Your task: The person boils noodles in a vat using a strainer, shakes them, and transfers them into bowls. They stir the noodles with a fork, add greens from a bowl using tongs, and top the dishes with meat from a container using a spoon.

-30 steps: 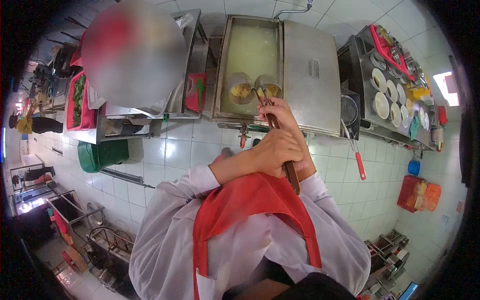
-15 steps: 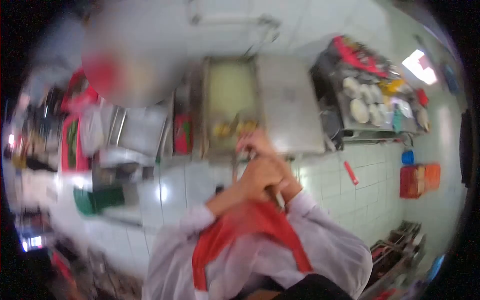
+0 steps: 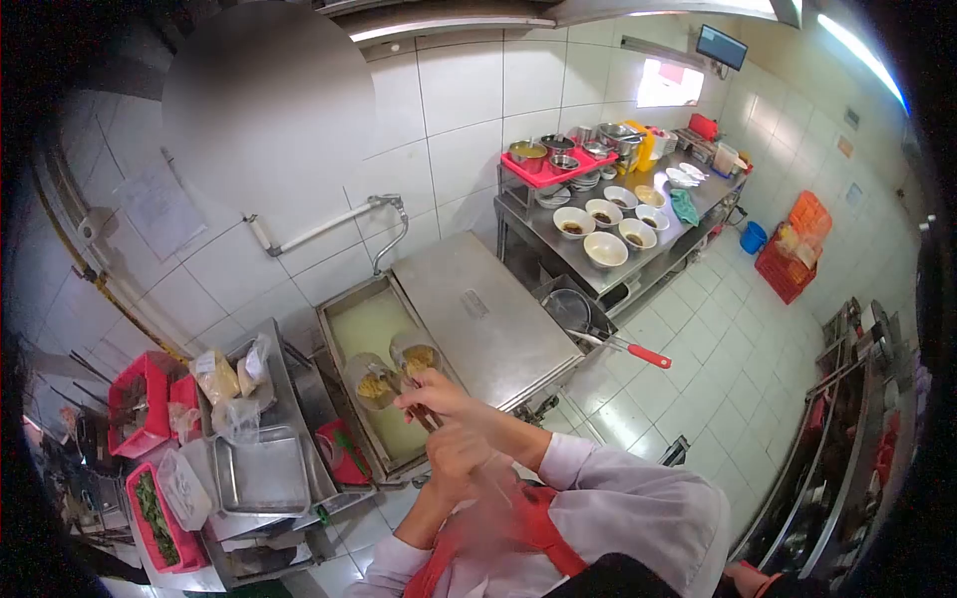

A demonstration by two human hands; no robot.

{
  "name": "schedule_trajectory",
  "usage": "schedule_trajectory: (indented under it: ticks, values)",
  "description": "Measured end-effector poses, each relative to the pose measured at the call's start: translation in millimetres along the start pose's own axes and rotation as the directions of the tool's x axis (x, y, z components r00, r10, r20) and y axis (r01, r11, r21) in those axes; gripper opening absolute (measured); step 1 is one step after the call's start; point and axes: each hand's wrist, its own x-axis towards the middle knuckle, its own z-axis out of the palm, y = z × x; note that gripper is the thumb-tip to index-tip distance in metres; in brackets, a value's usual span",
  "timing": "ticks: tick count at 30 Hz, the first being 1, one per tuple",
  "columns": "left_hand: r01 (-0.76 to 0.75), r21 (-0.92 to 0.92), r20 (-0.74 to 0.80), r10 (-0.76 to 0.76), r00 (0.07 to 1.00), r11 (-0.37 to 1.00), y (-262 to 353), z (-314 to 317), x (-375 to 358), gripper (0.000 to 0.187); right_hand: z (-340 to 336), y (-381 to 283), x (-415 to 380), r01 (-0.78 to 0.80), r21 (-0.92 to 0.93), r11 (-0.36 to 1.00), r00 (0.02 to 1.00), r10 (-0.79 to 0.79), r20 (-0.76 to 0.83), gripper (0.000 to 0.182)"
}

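Observation:
Two wire noodle strainers, one on the left (image 3: pixel 372 391) and one on the right (image 3: pixel 416 361), sit side by side over the front half of the boiling vat (image 3: pixel 361 324). Yellow noodles lie in both. My right hand (image 3: pixel 437 393) is closed around the strainer handles close to the baskets. Nearer my body, my left hand (image 3: pixel 457 460) wraps the far ends of the handles, its fingers partly smeared by motion. Cloudy greenish-yellow water fills the vat around the baskets.
A steel cover (image 3: pixel 483 314) adjoins the vat. Several bowls with dark sauce (image 3: pixel 604 211) stand on the steel counter (image 3: pixel 688 219) beyond. On the left are a metal tray (image 3: pixel 262 476) and a red basket of greens (image 3: pixel 155 518). A red-handled pan (image 3: pixel 570 311) juts out at right.
My view has swung, bringing more of the wall and right-hand counter into sight, and is sharper. Both hands still hold the strainers over the vat.

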Motion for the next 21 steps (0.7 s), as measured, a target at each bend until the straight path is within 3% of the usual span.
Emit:
schedule_trajectory:
  ticks: [7,11,14,15,16,19,21]
  values:
    - [-0.083,0.088,0.032,0.080,0.996,0.993,22.5,-15.3,29.9,0.046,1.3,-23.3,6.2,0.234,-0.162,0.959,0.971,-0.221,0.094,0.020]
    - [-0.173,0.151,0.180,0.145,0.973,0.973,31.3,-11.9,38.1,0.037,0.0,-22.5,2.2,0.356,-0.148,0.923,0.934,-0.349,0.070,0.035]
    - [-0.089,-0.012,0.240,0.089,0.967,0.996,18.3,1.3,8.4,0.029,-4.3,-20.8,-8.4,0.218,-0.257,0.942,0.975,-0.221,0.016,0.021]
    - [-0.106,0.026,0.159,0.101,0.982,0.994,8.5,10.9,-2.3,0.032,1.4,-10.1,-7.7,0.169,-0.108,0.980,0.981,-0.178,-0.075,0.031]
    - [-0.029,0.042,0.139,0.023,0.990,0.999,5.4,10.1,-11.2,0.031,-7.4,-1.7,0.0,0.110,-0.223,0.969,0.992,-0.123,-0.042,0.020]
    - [0.037,0.115,0.037,-0.041,0.998,0.993,-19.5,9.9,-23.4,0.026,-39.6,44.0,29.7,0.029,-0.177,0.984,0.999,-0.021,0.044,0.017]
    - [0.068,0.113,0.002,-0.069,0.998,0.991,-25.1,9.3,-27.0,0.024,-41.7,46.7,37.8,-0.093,-0.229,0.969,0.995,0.098,0.011,0.011]
